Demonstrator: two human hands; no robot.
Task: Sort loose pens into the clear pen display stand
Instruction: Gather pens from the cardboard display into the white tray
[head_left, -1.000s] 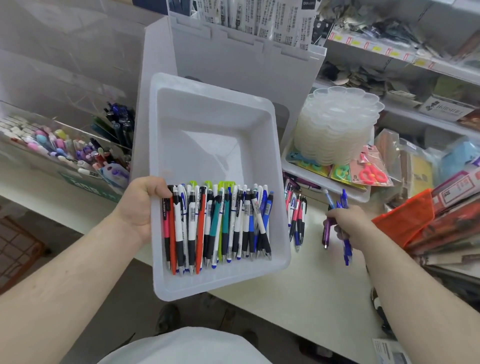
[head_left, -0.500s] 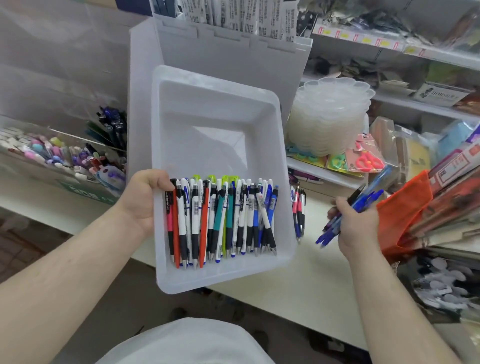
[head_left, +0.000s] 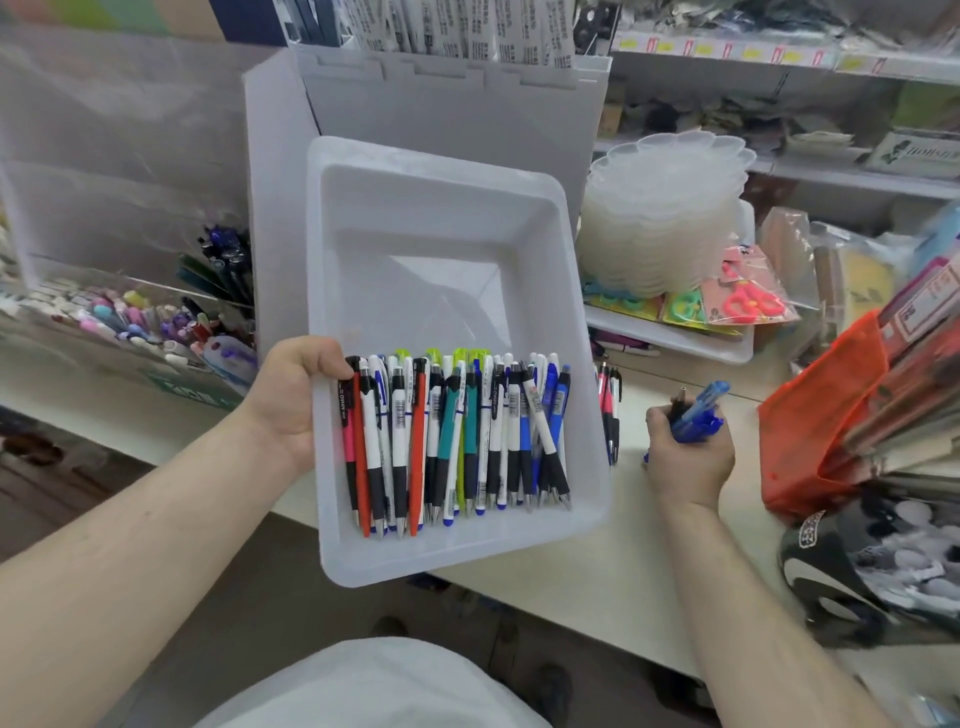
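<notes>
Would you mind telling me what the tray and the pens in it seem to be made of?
The tray looks like translucent white plastic with a smooth, faintly glossy finish: light shows through its walls. The pens appear to be glossy coloured plastic, with what look like matte black rubber grips.

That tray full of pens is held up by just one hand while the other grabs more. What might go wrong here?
1. The left hand grips the white tray by one edge only, and much of it hangs past the counter; a slip would probably tip it.
2. The pens in the tray lie bunched at its near end, so a tilt might spill them.
3. The right hand clutches several blue pens; one may slide out.
</notes>
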